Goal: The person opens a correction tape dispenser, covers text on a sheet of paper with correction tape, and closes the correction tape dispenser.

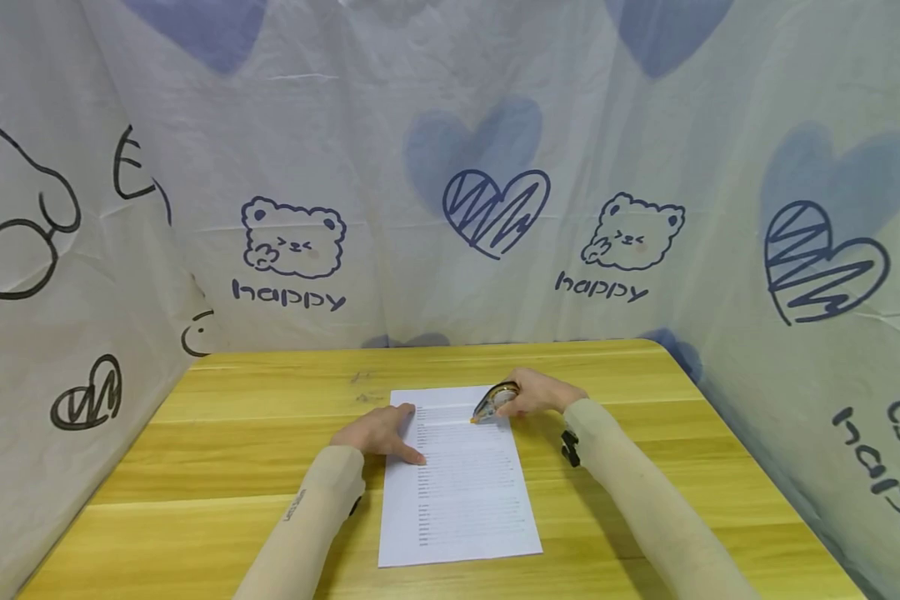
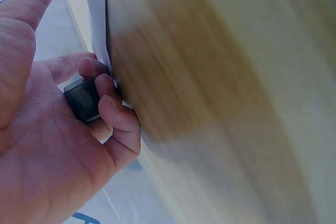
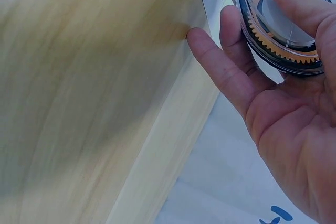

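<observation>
A printed sheet of paper (image 1: 474, 533) lies on the wooden table. My left hand (image 1: 375, 431) rests on its left edge, with the thumb stretched over the print. In the left wrist view, the curled fingers of that hand hold a small dark plastic cap (image 2: 82, 99) against the palm. My right hand (image 1: 534, 392) grips a correction tape (image 1: 487, 406) at the upper right of the sheet, its orange tip down at a printed line. The right wrist view shows the clear case with an orange gear between thumb and fingers, while the lower fingertips touch the table by the paper's edge.
The wooden table (image 1: 225, 442) stretches out on both sides of the paper. Behind it and at the sides hangs a white cloth (image 1: 390, 275) printed with hearts and bears. A black wrist device (image 1: 570, 448) sits at the right cuff.
</observation>
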`<state>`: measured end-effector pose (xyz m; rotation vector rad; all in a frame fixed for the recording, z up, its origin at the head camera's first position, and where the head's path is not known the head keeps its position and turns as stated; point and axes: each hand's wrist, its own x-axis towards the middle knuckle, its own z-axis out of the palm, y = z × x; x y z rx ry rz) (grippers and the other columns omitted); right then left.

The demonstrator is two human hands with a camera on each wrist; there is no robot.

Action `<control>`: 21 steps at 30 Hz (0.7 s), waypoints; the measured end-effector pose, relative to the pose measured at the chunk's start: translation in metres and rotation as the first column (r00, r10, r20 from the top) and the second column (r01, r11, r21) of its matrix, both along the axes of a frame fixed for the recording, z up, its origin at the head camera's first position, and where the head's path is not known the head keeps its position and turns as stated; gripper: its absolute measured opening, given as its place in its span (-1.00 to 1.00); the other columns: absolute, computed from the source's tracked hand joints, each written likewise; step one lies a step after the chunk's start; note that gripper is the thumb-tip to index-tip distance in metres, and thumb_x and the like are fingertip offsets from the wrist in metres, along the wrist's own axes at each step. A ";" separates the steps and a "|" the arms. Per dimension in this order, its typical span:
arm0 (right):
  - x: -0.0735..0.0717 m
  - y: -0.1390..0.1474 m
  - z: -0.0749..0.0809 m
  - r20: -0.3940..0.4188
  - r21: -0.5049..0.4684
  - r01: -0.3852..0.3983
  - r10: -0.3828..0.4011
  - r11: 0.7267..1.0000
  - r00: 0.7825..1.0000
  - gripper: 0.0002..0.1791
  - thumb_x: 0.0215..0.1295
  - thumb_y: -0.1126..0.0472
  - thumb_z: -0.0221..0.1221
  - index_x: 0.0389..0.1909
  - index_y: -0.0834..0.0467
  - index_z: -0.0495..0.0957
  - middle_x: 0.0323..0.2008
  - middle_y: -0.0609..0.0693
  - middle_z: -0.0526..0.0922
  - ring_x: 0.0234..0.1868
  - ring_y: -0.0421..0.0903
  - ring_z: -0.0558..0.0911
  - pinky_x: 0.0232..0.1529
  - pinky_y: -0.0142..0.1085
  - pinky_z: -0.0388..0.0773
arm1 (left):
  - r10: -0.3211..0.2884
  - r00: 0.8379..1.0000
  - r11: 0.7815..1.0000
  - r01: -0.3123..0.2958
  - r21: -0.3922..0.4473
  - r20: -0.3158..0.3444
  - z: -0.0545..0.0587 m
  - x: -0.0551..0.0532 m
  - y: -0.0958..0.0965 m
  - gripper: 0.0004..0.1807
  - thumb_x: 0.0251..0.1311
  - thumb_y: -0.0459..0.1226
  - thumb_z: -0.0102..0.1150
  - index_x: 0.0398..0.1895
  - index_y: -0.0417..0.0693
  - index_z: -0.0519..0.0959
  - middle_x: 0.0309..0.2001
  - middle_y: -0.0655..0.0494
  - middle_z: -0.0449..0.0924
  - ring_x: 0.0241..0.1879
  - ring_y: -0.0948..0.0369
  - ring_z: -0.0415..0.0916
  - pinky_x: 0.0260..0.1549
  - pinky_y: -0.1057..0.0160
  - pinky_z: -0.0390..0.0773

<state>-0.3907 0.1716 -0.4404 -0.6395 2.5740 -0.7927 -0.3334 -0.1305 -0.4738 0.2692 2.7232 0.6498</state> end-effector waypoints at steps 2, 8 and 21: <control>0.001 0.000 0.000 -0.002 0.000 0.001 -0.001 1.000 1.000 -0.83 0.20 0.15 0.37 -0.29 0.15 0.66 -0.51 0.09 0.66 -0.60 -0.19 0.42 -0.56 -0.42 0.37 | -0.003 1.000 1.000 0.003 -0.002 -0.002 -0.001 0.000 0.000 0.18 -0.24 0.11 0.58 0.49 -0.04 0.19 0.46 -0.10 0.24 0.42 -0.09 0.20 0.41 -0.13 0.19; 0.005 0.000 0.000 0.000 -0.004 0.015 -0.015 1.000 1.000 -0.82 0.19 0.14 0.38 -0.31 0.15 0.64 -0.53 0.04 0.65 -0.60 -0.19 0.43 -0.53 -0.39 0.41 | -0.008 1.000 1.000 0.008 -0.007 -0.004 -0.001 0.001 -0.001 0.18 -0.24 0.10 0.58 0.49 -0.04 0.19 0.45 -0.11 0.24 0.41 -0.09 0.21 0.40 -0.13 0.20; 0.003 0.005 -0.002 0.004 -0.005 0.018 -0.018 1.000 1.000 -0.80 0.19 0.15 0.37 -0.27 0.18 0.64 -0.51 0.03 0.65 -0.58 -0.20 0.44 -0.54 -0.42 0.41 | -0.009 1.000 1.000 0.009 -0.015 -0.012 0.000 0.002 0.001 0.18 -0.23 0.10 0.57 0.50 -0.05 0.19 0.44 -0.12 0.26 0.41 -0.08 0.22 0.40 -0.12 0.21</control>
